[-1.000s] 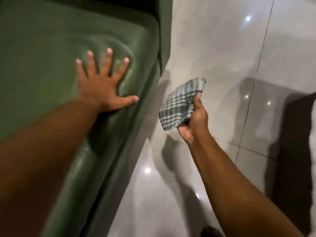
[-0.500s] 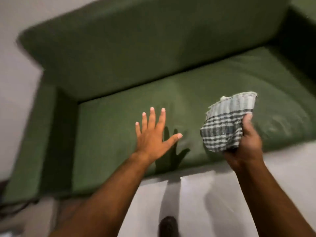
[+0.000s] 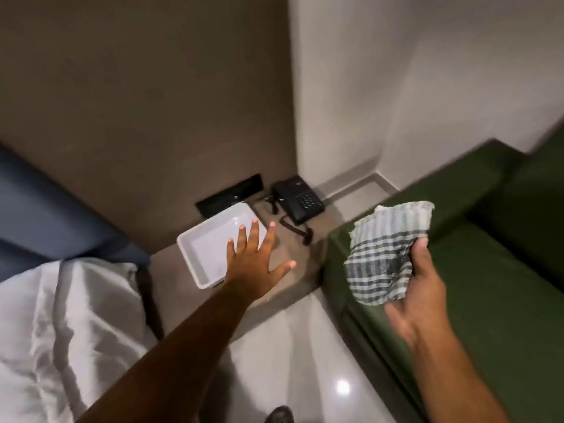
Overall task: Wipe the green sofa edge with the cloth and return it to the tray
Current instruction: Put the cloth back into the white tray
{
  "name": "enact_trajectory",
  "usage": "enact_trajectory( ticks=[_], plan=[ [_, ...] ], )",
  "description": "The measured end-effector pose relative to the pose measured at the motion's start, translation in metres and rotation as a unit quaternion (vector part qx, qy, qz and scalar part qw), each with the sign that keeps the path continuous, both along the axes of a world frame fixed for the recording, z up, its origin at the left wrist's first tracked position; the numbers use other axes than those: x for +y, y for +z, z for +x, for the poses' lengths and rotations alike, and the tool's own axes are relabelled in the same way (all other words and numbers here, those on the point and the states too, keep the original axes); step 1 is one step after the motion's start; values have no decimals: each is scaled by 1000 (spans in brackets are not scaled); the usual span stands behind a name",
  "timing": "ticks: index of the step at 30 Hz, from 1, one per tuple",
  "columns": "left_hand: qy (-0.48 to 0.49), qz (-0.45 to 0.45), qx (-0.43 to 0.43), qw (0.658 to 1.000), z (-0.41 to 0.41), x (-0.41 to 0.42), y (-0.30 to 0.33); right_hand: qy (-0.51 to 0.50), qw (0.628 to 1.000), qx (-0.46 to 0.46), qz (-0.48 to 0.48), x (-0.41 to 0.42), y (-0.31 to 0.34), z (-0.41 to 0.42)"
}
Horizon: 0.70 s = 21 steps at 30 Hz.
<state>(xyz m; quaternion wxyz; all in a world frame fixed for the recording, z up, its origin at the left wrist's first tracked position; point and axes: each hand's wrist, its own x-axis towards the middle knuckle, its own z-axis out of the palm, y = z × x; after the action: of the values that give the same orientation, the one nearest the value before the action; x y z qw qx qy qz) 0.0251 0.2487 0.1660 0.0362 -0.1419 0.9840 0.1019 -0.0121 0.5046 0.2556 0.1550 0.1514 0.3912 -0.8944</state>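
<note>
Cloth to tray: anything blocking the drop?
Partly. The left hand, fingers spread, sits over the white tray's near-right side. The cloth is in the right hand; the tray looks empty.

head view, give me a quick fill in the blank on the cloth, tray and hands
1. The checked cloth is held in the ____ hand.
2. The white tray holds ____.
3. The black item behind the tray is a ____.
4. The left hand is open, fingers ____, in front of the tray.

Missing words: right; nothing; telephone; spread
</note>
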Motion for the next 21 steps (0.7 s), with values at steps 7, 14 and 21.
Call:
enact_trajectory(
  ticks=[7, 14, 21],
  plan=[
    [135, 26, -20, 990, -8, -132, -73, 157, 986, 16, 54, -170, -44, -72],
    [271, 57, -83, 957, -21, -206, -205, 320, 939, -11, 126, -303, -169, -146],
    [232, 12, -63, 971, -19, -215, -278, 402, 783, 185, 438, -397, -296, -152]
  ],
)
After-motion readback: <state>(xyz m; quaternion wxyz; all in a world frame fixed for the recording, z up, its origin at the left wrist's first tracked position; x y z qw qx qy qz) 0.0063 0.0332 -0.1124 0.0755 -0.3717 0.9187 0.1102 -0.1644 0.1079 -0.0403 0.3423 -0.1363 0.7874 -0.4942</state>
